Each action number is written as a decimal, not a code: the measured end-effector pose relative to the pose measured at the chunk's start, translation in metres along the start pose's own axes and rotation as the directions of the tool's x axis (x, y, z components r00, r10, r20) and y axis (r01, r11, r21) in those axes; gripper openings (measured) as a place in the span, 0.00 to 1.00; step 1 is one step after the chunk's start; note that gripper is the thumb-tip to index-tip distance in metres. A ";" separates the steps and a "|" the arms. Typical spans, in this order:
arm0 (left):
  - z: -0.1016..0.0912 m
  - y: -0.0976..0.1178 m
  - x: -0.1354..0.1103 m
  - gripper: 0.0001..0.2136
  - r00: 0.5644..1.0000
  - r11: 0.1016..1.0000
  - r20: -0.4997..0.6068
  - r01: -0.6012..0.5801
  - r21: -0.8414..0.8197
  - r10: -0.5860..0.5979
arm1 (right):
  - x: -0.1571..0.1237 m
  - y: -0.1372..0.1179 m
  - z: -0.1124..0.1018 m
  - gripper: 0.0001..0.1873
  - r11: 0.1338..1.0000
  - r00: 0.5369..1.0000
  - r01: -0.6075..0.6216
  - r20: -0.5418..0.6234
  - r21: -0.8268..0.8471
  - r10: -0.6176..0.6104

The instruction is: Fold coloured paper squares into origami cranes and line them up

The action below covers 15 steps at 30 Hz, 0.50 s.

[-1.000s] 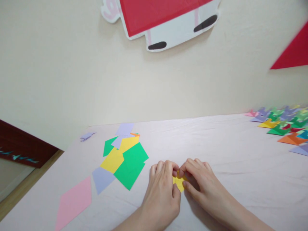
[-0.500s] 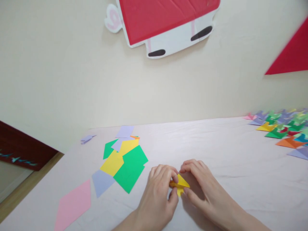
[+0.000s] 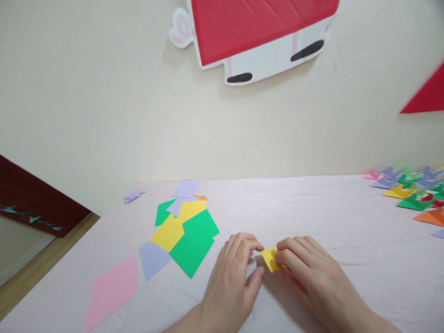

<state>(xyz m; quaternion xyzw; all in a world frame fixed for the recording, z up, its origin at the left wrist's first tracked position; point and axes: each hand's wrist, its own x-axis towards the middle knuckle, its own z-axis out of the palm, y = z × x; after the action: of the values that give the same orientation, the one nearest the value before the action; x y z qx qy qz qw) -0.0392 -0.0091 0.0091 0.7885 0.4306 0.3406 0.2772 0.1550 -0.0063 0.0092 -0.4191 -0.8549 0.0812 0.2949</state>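
A small folded piece of yellow paper [image 3: 269,260] is low in the middle of the head view, just above the sheet-covered surface. My right hand [image 3: 314,273] grips its right part between fingers and thumb, and those fingers hide part of the folds. To the left is my left hand [image 3: 233,273], its thumb and fingers apart with a gap between them. The left index fingertip lies at the paper's upper left corner; whether it touches, I cannot tell.
Left of my hands lie loose paper squares: green [image 3: 192,254], yellow [image 3: 169,233], lilac [image 3: 154,260] and pink [image 3: 113,291]. A folded lilac piece [image 3: 133,197] sits farther back. Several folded colourful paper figures [image 3: 414,202] stand at right. Behind rises a wall [image 3: 243,138].
The yellow paper has passed from my left fingers into my right hand and turned. My left thumb and fingers have spread apart. The whole view has shifted slightly.
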 end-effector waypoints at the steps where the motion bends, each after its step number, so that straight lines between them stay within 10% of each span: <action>1: 0.000 0.000 -0.001 0.16 0.999 0.998 0.027 -0.046 0.042 0.045 | 0.001 0.001 0.000 0.08 0.998 1.000 0.026 0.013 -0.051 -0.025; 15: 0.006 -0.007 -0.011 0.10 0.928 0.794 0.134 -0.367 0.485 0.347 | 0.006 0.030 -0.016 0.07 0.957 0.959 -0.122 0.280 0.262 0.046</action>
<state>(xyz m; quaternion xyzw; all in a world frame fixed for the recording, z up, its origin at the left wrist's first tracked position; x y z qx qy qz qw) -0.0427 -0.0156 -0.0029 0.9064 0.3422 0.2477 0.0013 0.1814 0.0150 0.0137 -0.3951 -0.8486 0.2689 0.2270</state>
